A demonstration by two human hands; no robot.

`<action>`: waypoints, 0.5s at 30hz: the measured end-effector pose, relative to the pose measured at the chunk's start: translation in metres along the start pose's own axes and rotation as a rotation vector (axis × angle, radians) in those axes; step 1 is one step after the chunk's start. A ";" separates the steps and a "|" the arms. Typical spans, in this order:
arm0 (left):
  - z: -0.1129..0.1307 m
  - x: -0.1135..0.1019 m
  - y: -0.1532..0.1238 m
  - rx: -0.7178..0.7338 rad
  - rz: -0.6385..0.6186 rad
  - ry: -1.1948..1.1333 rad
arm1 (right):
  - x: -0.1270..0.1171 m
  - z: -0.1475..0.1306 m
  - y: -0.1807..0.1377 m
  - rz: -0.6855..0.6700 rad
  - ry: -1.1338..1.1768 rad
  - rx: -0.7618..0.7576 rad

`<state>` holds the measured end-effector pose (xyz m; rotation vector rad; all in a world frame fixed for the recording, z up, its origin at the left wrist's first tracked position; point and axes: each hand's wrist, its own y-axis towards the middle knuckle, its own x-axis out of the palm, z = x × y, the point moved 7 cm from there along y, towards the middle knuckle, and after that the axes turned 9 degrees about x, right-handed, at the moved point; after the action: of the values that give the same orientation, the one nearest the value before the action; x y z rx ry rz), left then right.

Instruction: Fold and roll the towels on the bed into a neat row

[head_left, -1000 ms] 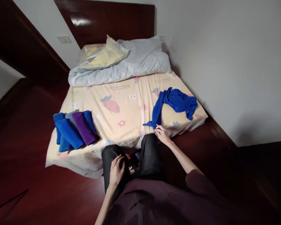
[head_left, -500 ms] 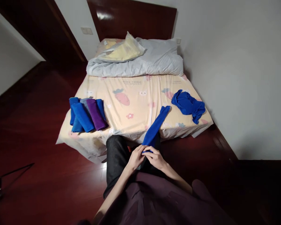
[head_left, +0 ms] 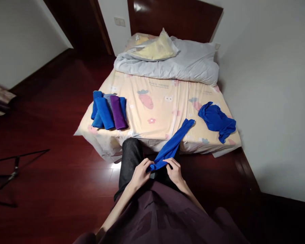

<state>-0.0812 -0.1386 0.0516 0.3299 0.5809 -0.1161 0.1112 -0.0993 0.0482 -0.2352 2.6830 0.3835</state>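
Observation:
A long folded blue cloth [head_left: 173, 143] stretches from my lap up onto the front edge of the bed. Its near end is pinched at the left corner by my left hand [head_left: 141, 173]. At the right corner of that end, my right hand [head_left: 174, 170] grips the fabric between thumb and fingers. Between the hands the end looks spread and slightly bunched. To the right on the bed lies a crumpled blue cloth [head_left: 216, 119]. Several rolled cloths, among them a blue roll [head_left: 104, 113] and a purple roll [head_left: 119, 113], are piled at the bed's left front corner.
The bed carries a pale sheet [head_left: 132, 105] with carrot prints. A grey quilt [head_left: 165, 69] and a yellow pillow [head_left: 157, 49] lie by the dark headboard [head_left: 175, 18]. A black stand's legs [head_left: 15, 169] are on the floor at left; a white wall [head_left: 269, 101] borders the right.
My hands have moved apart, spreading the near end of the blue cloth between them. The view has shifted, so the bed appears further right. The rolls and crumpled cloth stay in place.

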 end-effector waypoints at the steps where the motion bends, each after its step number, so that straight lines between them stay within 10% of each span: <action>1: 0.003 -0.003 0.001 0.003 -0.007 -0.008 | -0.002 -0.008 0.001 0.023 -0.019 -0.025; 7: 0.041 -0.030 0.006 0.116 0.048 -0.103 | -0.003 -0.032 0.007 0.032 -0.104 -0.078; 15: 0.070 -0.112 -0.003 0.229 0.363 -0.007 | 0.001 -0.047 -0.003 -0.396 -0.124 -0.084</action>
<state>-0.1382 -0.1631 0.1683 0.6513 0.4935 0.1671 0.0932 -0.1169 0.0881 -0.7276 2.4252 0.3722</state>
